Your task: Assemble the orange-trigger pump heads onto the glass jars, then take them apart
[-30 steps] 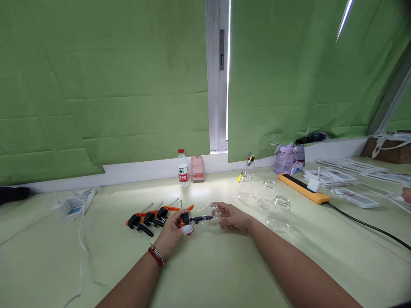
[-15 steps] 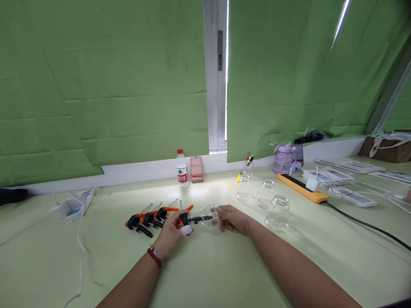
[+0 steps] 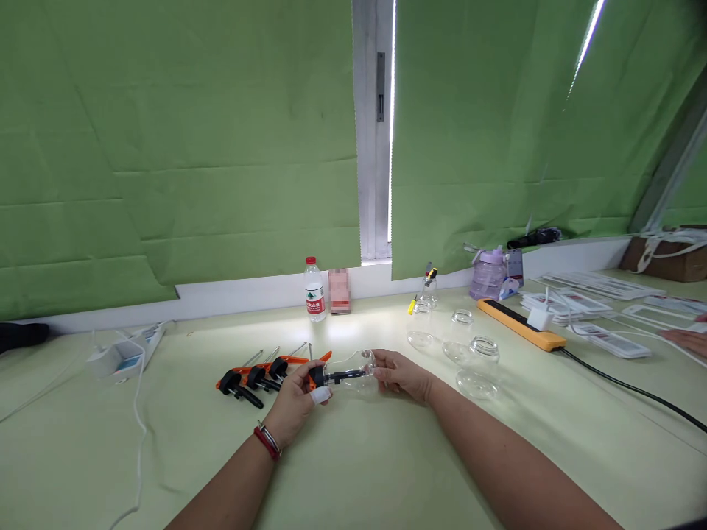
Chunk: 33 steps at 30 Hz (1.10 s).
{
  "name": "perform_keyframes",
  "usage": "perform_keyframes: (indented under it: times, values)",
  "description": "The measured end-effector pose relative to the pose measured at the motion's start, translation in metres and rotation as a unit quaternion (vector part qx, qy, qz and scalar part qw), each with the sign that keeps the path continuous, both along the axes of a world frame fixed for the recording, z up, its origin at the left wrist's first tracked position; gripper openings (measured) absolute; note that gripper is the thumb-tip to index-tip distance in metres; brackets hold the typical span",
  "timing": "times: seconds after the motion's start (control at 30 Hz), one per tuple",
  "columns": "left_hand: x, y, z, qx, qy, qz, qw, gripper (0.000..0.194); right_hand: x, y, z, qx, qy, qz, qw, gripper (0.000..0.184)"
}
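Observation:
My left hand (image 3: 301,394), with white tape on its thumb, grips the black-and-orange pump head (image 3: 317,377) of a clear bottle. The pump's black tube (image 3: 347,377) shows inside the clear bottle (image 3: 353,364), which lies sideways just over the table. My right hand (image 3: 396,375) is closed on the bottle's far end with its fingertips; some fingers are hidden. Just left of my left hand lie several similar pump heads (image 3: 255,377) with orange levers, black tubes and thin metal rods. Right of my right hand stand several clear, open-necked bottles (image 3: 479,368).
Toward the wall stand a red-capped water bottle (image 3: 314,294), a pink box (image 3: 339,293), a small jar holding tools (image 3: 428,288) and a lilac jug (image 3: 488,276). An orange power strip (image 3: 519,324) trails a black cord. A co-worker's hand (image 3: 688,341) rests at the right edge.
My right fingers have shifted slightly and sit closer around the bottle's end. The co-worker's hand has come further into view at the right. My left hand holds its place.

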State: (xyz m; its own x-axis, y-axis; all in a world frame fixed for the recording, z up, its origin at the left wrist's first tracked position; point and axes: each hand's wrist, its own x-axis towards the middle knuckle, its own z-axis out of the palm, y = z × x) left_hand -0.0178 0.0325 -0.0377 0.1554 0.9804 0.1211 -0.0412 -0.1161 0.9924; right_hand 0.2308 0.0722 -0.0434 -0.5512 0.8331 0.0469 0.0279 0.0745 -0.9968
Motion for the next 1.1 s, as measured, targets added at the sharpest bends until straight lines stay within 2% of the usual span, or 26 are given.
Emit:
perform_keyframes:
  times: [0.43, 0.77, 1.1]
  values:
    - [-0.0006, -0.0005, 0.0016, 0.009, 0.018, -0.004, 1.0, 0.049, -0.0021, -0.0019, 0.0021, -0.039, -0.007, -0.003, 0.999, 0.045]
    - [-0.0023, 0.0018, -0.0024, 0.023, 0.025, -0.01, 0.999, 0.049, -0.0044, -0.0023, 0.0044, -0.064, -0.007, 0.014, 0.998, 0.051]
    - [-0.0042, 0.0029, -0.0055, 0.033, 0.027, -0.017, 0.999, 0.049, -0.006, -0.0033, 0.0072, -0.079, -0.006, 0.03, 0.996, 0.045]
